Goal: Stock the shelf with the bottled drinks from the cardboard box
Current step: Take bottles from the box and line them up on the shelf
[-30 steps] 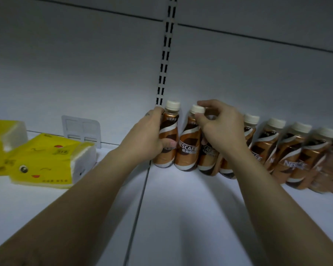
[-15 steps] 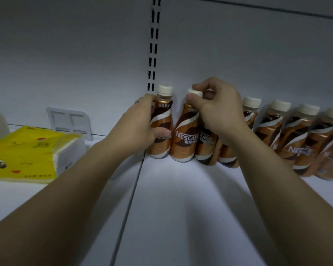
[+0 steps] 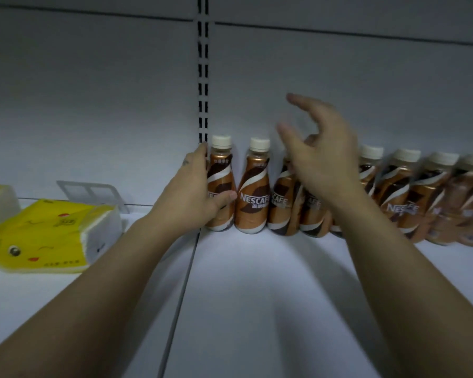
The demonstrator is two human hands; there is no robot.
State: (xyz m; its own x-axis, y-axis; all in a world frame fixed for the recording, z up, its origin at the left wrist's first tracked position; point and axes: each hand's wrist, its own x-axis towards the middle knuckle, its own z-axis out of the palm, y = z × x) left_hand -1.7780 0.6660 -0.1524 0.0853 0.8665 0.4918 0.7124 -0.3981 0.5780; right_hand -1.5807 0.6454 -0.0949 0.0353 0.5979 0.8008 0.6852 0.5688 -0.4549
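Observation:
A row of several brown coffee bottles with white caps stands along the back of the white shelf [image 3: 257, 296]. My left hand [image 3: 191, 197] grips the leftmost bottle [image 3: 221, 170], fingers behind it and thumb across its label. The second bottle [image 3: 253, 186] stands upright and free beside it. My right hand [image 3: 317, 156] hovers in front of the third and fourth bottles [image 3: 281, 203], fingers spread and loosely bent, holding nothing. More bottles [image 3: 410, 192] continue to the right edge. The cardboard box is out of view.
Yellow tissue packs [image 3: 47, 236] lie on the left shelf section, with a white plastic label holder [image 3: 90, 192] behind them. A slotted upright [image 3: 202, 77] runs up the back panel above the leftmost bottle. A seam [image 3: 183, 296] divides the two shelf boards.
My right hand has let go of the second bottle's cap and lifted away with fingers spread. My left hand keeps its hold on the leftmost bottle.

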